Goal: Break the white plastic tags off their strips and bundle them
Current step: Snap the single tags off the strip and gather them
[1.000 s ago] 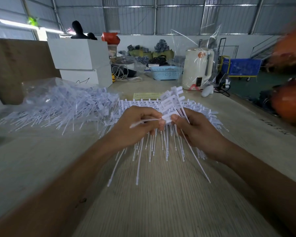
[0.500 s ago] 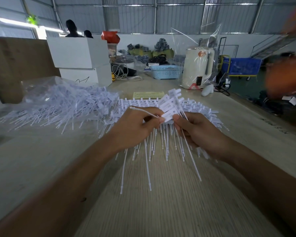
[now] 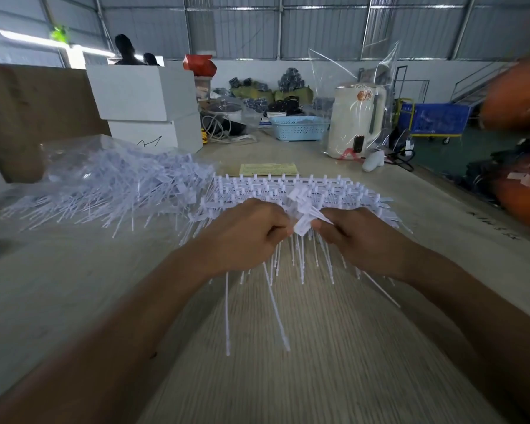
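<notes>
Strips of white plastic tags (image 3: 328, 191) lie stacked across the middle of the wooden table (image 3: 318, 347), tails pointing toward me. My left hand (image 3: 242, 237) and my right hand (image 3: 358, 237) meet just above them. Both grip a small bunch of loose tags (image 3: 302, 209) by the flat heads, fingers curled round it. Long thin tails hang down from under both hands to about the table surface. A big heap of separated tags (image 3: 114, 191) lies to the left, partly on a clear plastic bag.
Two stacked white boxes (image 3: 147, 102) stand at the back left beside a brown board. A yellow paper (image 3: 270, 169), a blue basket (image 3: 299, 128) and a white kettle in plastic wrap (image 3: 354, 123) sit behind the strips. Blurred orange shapes (image 3: 520, 191) fill the right edge.
My hands have closed together over the bunch. The single tag that my left hand held curving sideways has been pulled in, and its tail now hangs straight down.
</notes>
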Available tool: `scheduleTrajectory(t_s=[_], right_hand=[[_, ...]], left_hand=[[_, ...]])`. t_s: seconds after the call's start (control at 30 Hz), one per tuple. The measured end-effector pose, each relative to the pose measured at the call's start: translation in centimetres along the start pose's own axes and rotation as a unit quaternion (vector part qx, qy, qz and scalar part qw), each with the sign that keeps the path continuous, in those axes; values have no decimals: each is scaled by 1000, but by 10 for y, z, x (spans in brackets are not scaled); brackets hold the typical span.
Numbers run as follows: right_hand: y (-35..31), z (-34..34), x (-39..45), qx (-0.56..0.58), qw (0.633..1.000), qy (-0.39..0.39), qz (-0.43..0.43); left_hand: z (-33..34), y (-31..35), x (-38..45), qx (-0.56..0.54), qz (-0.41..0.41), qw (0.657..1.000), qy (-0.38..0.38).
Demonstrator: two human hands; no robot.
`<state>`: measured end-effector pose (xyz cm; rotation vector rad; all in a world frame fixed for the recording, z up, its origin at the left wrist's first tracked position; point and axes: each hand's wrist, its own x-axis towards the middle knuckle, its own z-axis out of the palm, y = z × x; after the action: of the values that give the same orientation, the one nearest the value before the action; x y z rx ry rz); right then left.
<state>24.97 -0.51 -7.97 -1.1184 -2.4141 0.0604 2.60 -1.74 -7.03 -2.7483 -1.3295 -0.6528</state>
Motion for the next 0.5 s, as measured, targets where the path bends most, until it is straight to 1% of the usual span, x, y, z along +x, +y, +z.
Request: scheduleTrajectory(t_s=[0.07, 0.1, 0.13, 0.27, 0.33, 0.43, 0.5], right_hand=[[3, -2, 0, -18, 1000, -10, 9], [5, -4, 0, -12, 1000, -11, 18], [6, -5, 0, 7, 999, -8, 30], [5, -7, 2, 131, 986, 20, 101], [0, -6, 1, 205, 970, 24, 130], [-9, -3, -2, 332, 931, 24, 147], [-13, -2, -2, 364, 919, 43, 149]], left_hand=[[-1, 1, -3, 73, 10, 997, -6], [0, -1, -4, 83, 9, 996, -7], [0, -2, -4, 73, 6, 997, -3], [-1, -4, 2, -51, -3, 997, 53], [1, -2, 3, -88, -5, 995, 54], [4, 2, 3, -140, -9, 988, 58], [5, 3, 3, -144, -9, 986, 80]])
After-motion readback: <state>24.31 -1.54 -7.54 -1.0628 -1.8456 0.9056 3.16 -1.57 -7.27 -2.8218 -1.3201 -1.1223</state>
